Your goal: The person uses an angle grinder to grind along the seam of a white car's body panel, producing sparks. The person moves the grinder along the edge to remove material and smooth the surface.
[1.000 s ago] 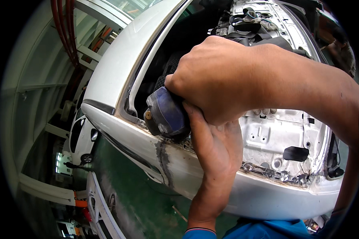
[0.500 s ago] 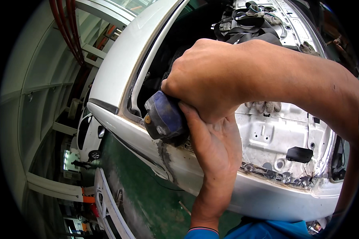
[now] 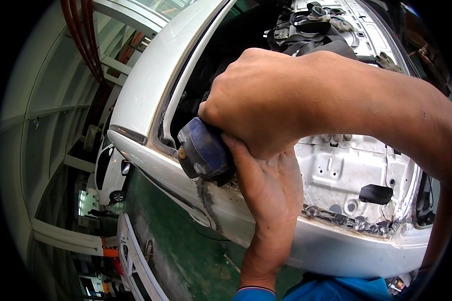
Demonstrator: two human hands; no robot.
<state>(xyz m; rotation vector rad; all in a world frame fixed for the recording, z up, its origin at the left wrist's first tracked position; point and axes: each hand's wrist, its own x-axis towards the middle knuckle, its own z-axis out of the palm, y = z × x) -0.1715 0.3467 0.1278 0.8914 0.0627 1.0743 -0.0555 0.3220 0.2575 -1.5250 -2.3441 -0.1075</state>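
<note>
A blue and dark grey power tool that looks like an angle grinder (image 3: 206, 150) is in both my hands, its head over the rear corner of a white car body (image 3: 151, 80). My right hand (image 3: 256, 98) comes across from the right and is closed round the tool from above. Below it, my left hand (image 3: 272, 183) grips the tool from the near side, thumb along its body. The disc side is hidden. Small orange streaks like sparks show on the panel left of the tool. A rough dark seam (image 3: 205, 200) runs down the panel just under it.
Black belts (image 3: 321, 37) and grey work gloves (image 3: 336, 22) lie on the bare metal deck (image 3: 316, 170). A black piece (image 3: 376, 194) sits nearer. Left, a white car (image 3: 110, 173) and a loose pale panel (image 3: 135, 261) stand on the green floor (image 3: 171, 246).
The tool and both hands have shifted slightly left and down in view. More orange streaks show on the panel now. Both hands keep their grip.
</note>
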